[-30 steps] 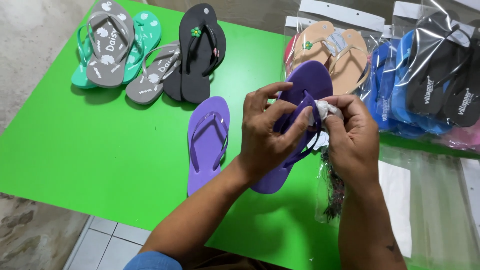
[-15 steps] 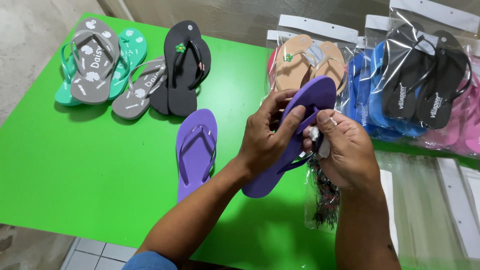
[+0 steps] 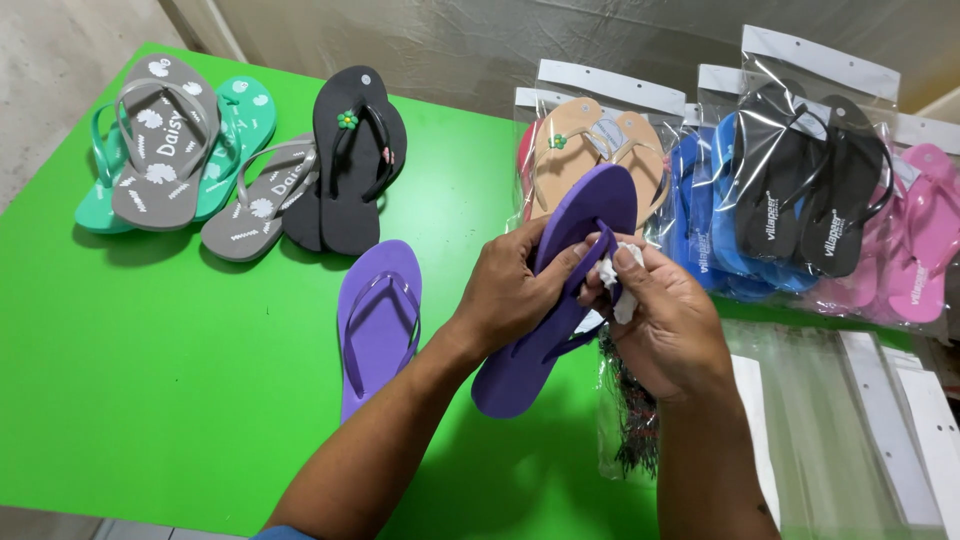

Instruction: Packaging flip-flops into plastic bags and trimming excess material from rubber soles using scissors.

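The left hand [image 3: 515, 290] grips a purple flip-flop [image 3: 560, 290] above the green table's [image 3: 150, 380] near edge. The right hand [image 3: 665, 320] pinches a small white piece [image 3: 612, 272] at its strap, mostly hidden by fingers.

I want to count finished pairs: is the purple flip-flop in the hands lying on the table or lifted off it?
Lifted. The left hand holds the purple flip-flop tilted above the green table.

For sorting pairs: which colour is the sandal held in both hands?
Purple sandal, strap included; the head view shows it clearly.
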